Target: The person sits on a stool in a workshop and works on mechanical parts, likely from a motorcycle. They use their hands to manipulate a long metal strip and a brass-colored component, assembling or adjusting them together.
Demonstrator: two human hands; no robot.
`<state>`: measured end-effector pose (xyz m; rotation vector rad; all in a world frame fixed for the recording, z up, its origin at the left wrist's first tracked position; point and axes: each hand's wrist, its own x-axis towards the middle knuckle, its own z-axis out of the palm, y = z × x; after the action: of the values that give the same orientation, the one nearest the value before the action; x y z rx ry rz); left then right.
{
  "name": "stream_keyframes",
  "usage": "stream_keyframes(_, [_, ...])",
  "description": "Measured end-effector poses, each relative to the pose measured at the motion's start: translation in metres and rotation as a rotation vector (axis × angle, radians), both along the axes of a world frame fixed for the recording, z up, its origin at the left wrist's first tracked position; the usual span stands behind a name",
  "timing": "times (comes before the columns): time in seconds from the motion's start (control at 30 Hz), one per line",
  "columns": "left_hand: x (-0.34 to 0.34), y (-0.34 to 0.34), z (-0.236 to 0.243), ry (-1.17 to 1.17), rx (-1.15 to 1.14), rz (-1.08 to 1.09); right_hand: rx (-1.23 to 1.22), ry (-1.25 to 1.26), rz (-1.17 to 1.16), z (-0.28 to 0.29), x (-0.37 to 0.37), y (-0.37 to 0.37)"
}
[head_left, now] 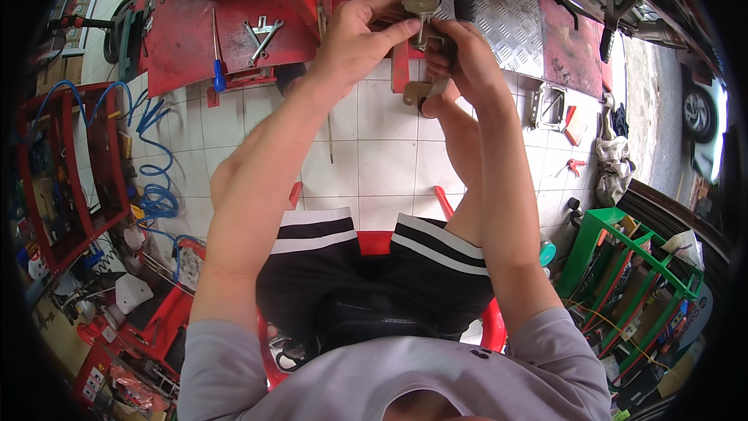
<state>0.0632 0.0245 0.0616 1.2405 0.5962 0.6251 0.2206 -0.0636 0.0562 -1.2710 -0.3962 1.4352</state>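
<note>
Head view: one metal part [421,6], one blue-handled screwdriver [219,74], at least two wrenches [263,40]; screwdriver handle reaches the near edge of the red platform [183,39]; open tiled floor [343,171] extends from this edge toward the stool [374,243]; metal part is raised between both hands, left hand [354,39] pinching it thumb-to-finger, right hand [473,62] with fingers curled on its opposite side, forearms extended forward and converging

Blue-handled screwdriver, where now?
Head view, upper left: the screwdriver lies on the red platform, handle at its near edge, left of the wrenches.
</note>
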Motion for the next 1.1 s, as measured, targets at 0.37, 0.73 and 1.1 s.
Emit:
stream_keyframes(0.37, [-0.002,0.002,-0.002,0.002,0.012,-0.096,0.066,0.051,0.038,-0.002,0.005,0.000])
stream_keyframes(0.73, [-0.001,0.000,-0.002,0.038,0.061,-0.062,0.050,0.009,0.034,-0.005,0.001,0.000])
stream_keyframes(1.1, [-0.004,0.002,0.003,0.000,0.048,-0.094,0.027,0.009,0.036,0.000,0.001,0.001])
